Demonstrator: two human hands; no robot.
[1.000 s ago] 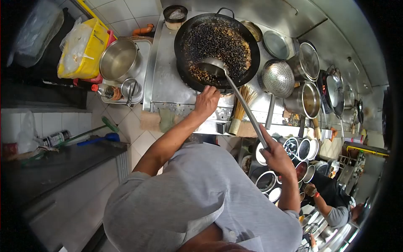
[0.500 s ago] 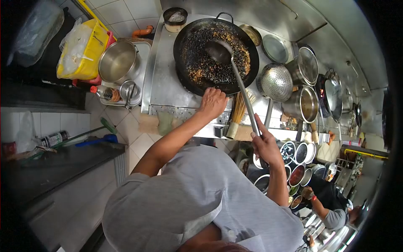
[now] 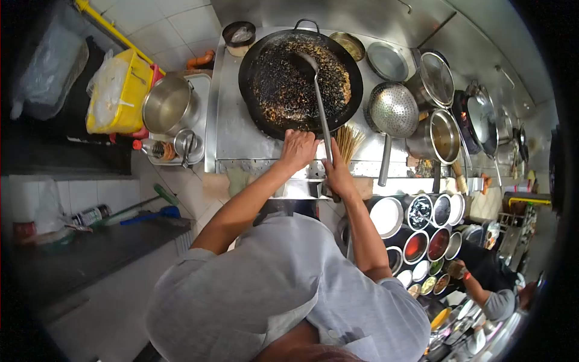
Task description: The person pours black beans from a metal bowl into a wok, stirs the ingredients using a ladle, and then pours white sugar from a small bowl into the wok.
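A large black wok (image 3: 248,96) sits on the steel stove, with dark and golden-brown bits (image 3: 292,90) spread inside it. My left hand (image 3: 300,149) is closed at the wok's near edge; whatever handle is there lies hidden under the fingers. Wrapped round the lower end of a long-handled metal ladle (image 3: 321,105) is my right hand (image 3: 339,178). The ladle's bowl rests among the bits toward the far side of the wok, and its handle slopes back over the near rim. A straw wok brush (image 3: 348,143) lies just right of the wok, beside my right hand.
A perforated strainer (image 3: 392,110) and steel pots (image 3: 441,140) stand to the right. Several sauce containers (image 3: 386,216) sit at lower right, near another person's arm (image 3: 476,288). On the left are a steel pot (image 3: 167,104) and a yellow bin (image 3: 128,90).
My right hand has moved left, closer to my left hand, and the ladle stands more upright in view, its bowl now turned edge-on. The camera view has shifted slightly.
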